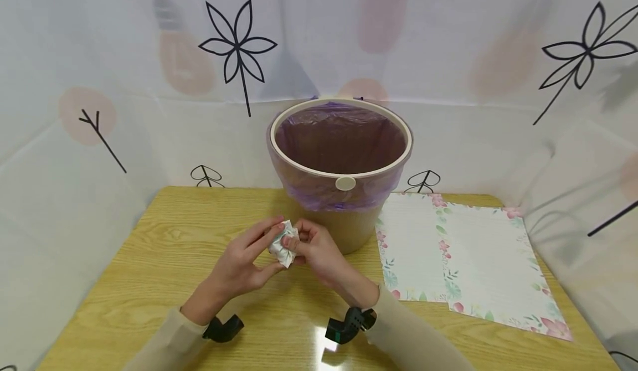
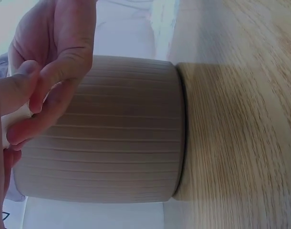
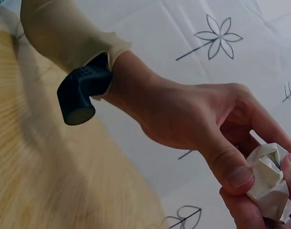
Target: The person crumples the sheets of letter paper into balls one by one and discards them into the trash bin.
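Your left grip (image 1: 240, 263) and right grip (image 1: 323, 252) pinch paper (image 1: 284, 248) mid-frame, left table edge (image 1: 125, 249) well apart. Left-wrist alone shows bin ribs (image 2: 112, 131).

My place looks like a small curtained filming nook: a white cloth (image 1: 319, 33) printed with line-drawn flowers stands along the far, left and right sides of a wood-grain table (image 1: 164, 238), and I wear black cameras (image 1: 344, 329) on both wrists. The bag-lined waste bin (image 1: 349, 232) at the far middle and the flower-bordered paper (image 1: 493, 260) on the right would suit a home or an office; I cannot tell which.
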A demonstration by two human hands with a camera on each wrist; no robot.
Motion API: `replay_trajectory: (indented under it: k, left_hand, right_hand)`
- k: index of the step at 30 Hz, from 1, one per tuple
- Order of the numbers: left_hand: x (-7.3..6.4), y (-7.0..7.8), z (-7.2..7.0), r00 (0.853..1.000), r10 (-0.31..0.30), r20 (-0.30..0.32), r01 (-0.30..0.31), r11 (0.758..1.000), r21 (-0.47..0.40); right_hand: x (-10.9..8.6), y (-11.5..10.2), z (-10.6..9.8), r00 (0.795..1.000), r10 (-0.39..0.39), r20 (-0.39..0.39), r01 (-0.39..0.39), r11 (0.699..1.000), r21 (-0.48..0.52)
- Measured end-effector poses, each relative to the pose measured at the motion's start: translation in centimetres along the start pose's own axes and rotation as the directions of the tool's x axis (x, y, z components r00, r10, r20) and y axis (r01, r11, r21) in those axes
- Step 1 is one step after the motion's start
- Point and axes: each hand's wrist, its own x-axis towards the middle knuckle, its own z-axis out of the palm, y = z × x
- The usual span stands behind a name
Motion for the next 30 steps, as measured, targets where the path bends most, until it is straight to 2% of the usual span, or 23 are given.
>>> replay_trajectory:
  k: [3, 15, 21, 24, 30]
  left_hand:
    - [0.06, 0.1, 0.04, 1.0, 0.006, -0.013, -0.006, 1.0, -0.011]
    - [0.1, 0.33, 0.76, 0.996, -0.066, -0.06, 0.061, 0.995, -0.073]
    - [-0.07, 0.08, 0.98, 0.993, -0.101, -0.055, 0.094, 0.989, -0.113]
    - [-0.1, -0.04, 0.87, 0.99, -0.131, -0.046, 0.122, 0.979, -0.161]
    - [-0.07, -0.13, 0.24, 0.987, -0.157, -0.035, 0.145, 0.963, -0.226]
  right_hand:
    - [-0.07, -0.02, 0.14, 1.0, -0.003, -0.012, 0.003, 1.0, 0.007]
    - [0.1, 0.33, 0.46, 0.995, -0.008, -0.102, 0.011, 1.0, 0.021]
    - [0.11, 0.5, 0.31, 0.996, -0.004, -0.09, 0.006, 1.0, 0.02]
    - [0.02, 0.42, 0.23, 0.997, -0.009, -0.075, 0.008, 1.0, -0.008]
    - [-0.42, -0.23, -0.1, 0.996, -0.064, -0.07, 0.054, 0.989, -0.141]
